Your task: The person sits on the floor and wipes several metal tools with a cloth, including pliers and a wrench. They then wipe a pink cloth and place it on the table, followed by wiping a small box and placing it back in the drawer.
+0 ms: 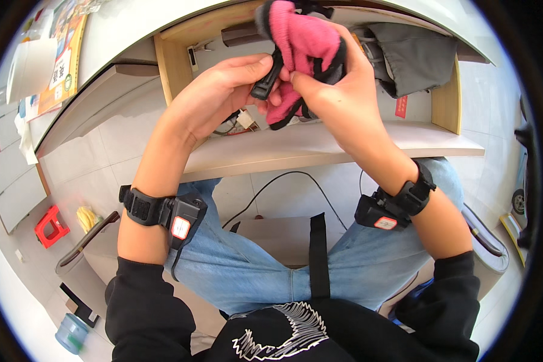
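Observation:
Over an open drawer [326, 151], both hands hold a bundle of pink and black fabric [312, 38]. My left hand [235, 83] pinches a black strap end with a plastic buckle [266, 81], its thumb on top. My right hand [339, 90] grips the pink fabric from the right, thumb pressed on its lower middle. Part of the bundle hangs below the fingers. Some fingertips are hidden behind the fabric. A black strapped device is worn on each forearm.
The drawer holds a grey fabric pouch [412, 59], a white plug adapter [245, 118] with cables and a red packet [401, 106]. A white cup [31, 70] and books [68, 59] lie on the tabletop at left. A cable [294, 173] loops below the drawer.

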Demonstrator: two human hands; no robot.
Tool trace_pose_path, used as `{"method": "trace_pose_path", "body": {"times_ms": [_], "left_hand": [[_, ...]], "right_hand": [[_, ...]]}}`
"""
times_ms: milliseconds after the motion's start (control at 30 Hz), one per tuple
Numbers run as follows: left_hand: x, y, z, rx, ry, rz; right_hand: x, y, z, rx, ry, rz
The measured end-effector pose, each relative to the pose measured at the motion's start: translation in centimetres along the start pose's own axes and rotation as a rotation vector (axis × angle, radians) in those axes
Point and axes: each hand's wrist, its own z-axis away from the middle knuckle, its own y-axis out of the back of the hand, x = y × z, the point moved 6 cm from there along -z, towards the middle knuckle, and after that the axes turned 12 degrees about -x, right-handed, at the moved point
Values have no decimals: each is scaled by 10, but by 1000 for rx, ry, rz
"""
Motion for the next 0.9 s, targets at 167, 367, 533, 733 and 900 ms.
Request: {"method": "trace_pose_path", "body": {"times_ms": [167,367,533,733,900], "left_hand": [[8,2,5,75,91,-361],[5,-9,8,-48,252,-391],[1,-6,14,32,334,-581],[8,-8,12,150,40,-970],[18,-11,15,289,-171,-1001]], "right_hand": [[30,14,0,119,-372,-529],[14,9,-11,-67,-325,-345],[-7,-3,-11,-397,-257,156],[1,-18,-2,-515,-316,234],[9,-14,-2,-396,-443,39]]}}
